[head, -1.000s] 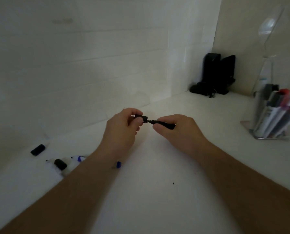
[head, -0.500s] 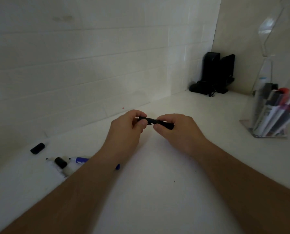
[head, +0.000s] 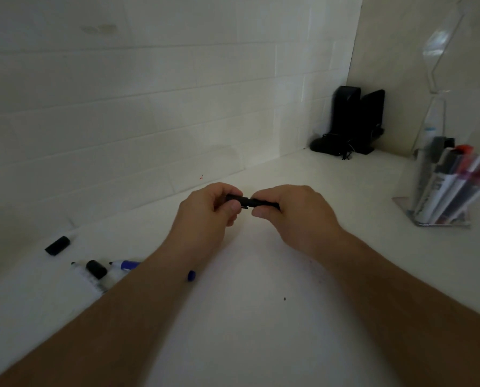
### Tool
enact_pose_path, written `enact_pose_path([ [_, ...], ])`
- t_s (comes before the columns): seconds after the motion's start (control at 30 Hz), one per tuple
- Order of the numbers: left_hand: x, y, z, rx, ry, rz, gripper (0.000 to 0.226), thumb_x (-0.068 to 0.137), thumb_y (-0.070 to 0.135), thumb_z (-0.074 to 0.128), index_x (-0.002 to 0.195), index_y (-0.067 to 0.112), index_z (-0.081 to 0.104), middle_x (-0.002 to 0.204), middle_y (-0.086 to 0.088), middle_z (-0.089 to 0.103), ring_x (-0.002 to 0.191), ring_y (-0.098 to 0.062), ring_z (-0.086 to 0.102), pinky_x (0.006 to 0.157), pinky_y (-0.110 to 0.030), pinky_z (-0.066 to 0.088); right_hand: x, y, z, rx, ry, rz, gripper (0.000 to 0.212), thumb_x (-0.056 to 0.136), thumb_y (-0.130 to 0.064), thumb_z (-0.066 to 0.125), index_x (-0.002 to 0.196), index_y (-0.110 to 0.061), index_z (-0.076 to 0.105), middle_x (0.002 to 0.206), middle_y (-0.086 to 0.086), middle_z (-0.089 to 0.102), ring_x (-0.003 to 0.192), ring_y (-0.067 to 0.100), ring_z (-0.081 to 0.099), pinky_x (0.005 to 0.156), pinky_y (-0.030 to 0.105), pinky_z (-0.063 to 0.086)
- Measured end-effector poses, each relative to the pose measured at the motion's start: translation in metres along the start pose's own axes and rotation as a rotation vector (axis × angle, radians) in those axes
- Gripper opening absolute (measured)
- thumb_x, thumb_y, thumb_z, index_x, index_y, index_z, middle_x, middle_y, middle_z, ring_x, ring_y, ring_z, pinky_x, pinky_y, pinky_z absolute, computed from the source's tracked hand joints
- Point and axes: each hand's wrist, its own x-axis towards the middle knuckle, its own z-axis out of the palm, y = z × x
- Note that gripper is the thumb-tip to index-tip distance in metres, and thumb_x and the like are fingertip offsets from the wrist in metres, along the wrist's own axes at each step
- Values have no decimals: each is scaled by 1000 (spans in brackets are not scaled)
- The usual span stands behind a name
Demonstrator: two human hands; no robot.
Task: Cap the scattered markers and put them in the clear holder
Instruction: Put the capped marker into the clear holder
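Left fingers: curled, thumb and forefinger of the left hand (head: 205, 216) pinching the black cap (head: 234, 198) end of the marker.
Right fingers: curled, the right hand (head: 294, 216) gripping the black marker (head: 262, 203) by its barrel, thumb underneath.
Marker: held level between the two hands, above the counter (head: 261, 303) near the middle of the scene; cap and barrel meet in the short gap between the hands. Whether the cap is fully seated I cannot tell.
Forearms: both reach in from the near edge, the left one crossing over things lying on the counter.
Loose cap: a black cap (head: 57, 245) lies far left, close to the wall.
Second cap: another black cap (head: 96, 269) lies just right and nearer, touching or resting against a white uncapped marker (head: 86, 277).
Blue marker: a blue marker (head: 125, 264) lies beside that cap, uncapped tip pointing left, most of it hidden under the left forearm; a blue end (head: 191, 275) shows on the forearm's other side.
Holder: the clear holder (head: 431, 216) stands at the far right, with several capped markers (head: 453, 185) leaning in it, red and dark caps up.
Corner: a black object (head: 353, 121) stands in the far corner, blurred.
Wall: white tiles (head: 149, 107) run along the far left side.
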Motion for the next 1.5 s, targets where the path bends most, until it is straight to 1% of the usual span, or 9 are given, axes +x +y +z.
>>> enact_pose_path([
  [0.33, 0, 5, 0, -16, 41, 46, 23, 96, 10, 63, 98, 31, 71, 81, 7, 75, 76, -15, 72, 84, -40, 60, -3, -6, 1, 151, -12, 66, 20, 100, -47, 57, 109, -39, 72, 71, -8, 62, 66, 9, 56, 63, 33, 47],
  [0.77, -8, 11, 5, 88, 98, 38, 19, 93, 30, 69, 109, 41, 66, 91, 18, 74, 83, 5, 65, 71, -16, 43, 0, -6, -7, 63, 11, 53, 18, 99, -47, 53, 102, -42, 70, 81, -14, 65, 81, 10, 60, 77, 43, 54],
  [0.9, -7, 20, 5, 51, 93, 25, 23, 91, 30, 71, 110, 42, 69, 90, 16, 75, 83, 1, 67, 76, -23, 47, 0, -12, -36, 13, -92, 20, 20, 99, -42, 58, 106, -34, 75, 90, -10, 66, 85, 12, 60, 79, 38, 52],
  [1.03, -15, 46, 23, -82, 38, 86, 25, 89, 22, 74, 105, 42, 74, 85, 12, 76, 78, -9, 70, 79, -31, 55, -22, 1, -76, -20, -90, -12, 9, 96, -41, 63, 95, -37, 72, 81, -18, 62, 71, -3, 56, 62, 18, 37],
  [1.1, -22, 65, 46, -220, 23, 83, 28, 90, 18, 74, 105, 41, 74, 85, 9, 77, 76, -14, 71, 82, -36, 58, -38, 13, -96, 4, -57, -7, 6, 95, -38, 65, 99, -40, 70, 80, -18, 64, 66, 0, 57, 58, 16, 39],
  [1.2, -26, 91, 90, -434, 7, -19, 27, 90, 18, 75, 109, 37, 70, 89, 5, 79, 78, -14, 74, 83, -35, 60, -58, 32, -128, 100, 14, 55, 23, 96, -31, 67, 117, -42, 65, 84, -15, 65, 60, 7, 61, 51, 16, 48],
  [1.3, -25, 111, 137, -525, -10, -100, 20, 89, 17, 74, 101, 31, 73, 90, 2, 78, 78, -13, 72, 86, -37, 61, -72, 57, -163, 129, 212, 117, 31, 97, -28, 65, 126, -38, 60, 90, -14, 64, 63, 7, 62, 57, 21, 51],
  [1.4, -23, 127, 179, -508, -69, -113, 18, 90, 16, 70, 95, 33, 74, 91, 6, 75, 83, -14, 70, 80, -32, 62, -80, 83, -205, 112, 451, 172, 44, 96, -26, 64, 136, -39, 51, 95, -12, 68, 66, 7, 66, 63, 28, 57],
  [1.5, -22, 137, 213, -385, -158, -86, 21, 91, 18, 65, 101, 37, 70, 98, 12, 70, 86, -11, 68, 72, -28, 56, -81, 106, -242, 140, 660, 232, 56, 99, -23, 61, 144, -43, 36, 100, -12, 67, 66, 8, 69, 59, 22, 56],
])
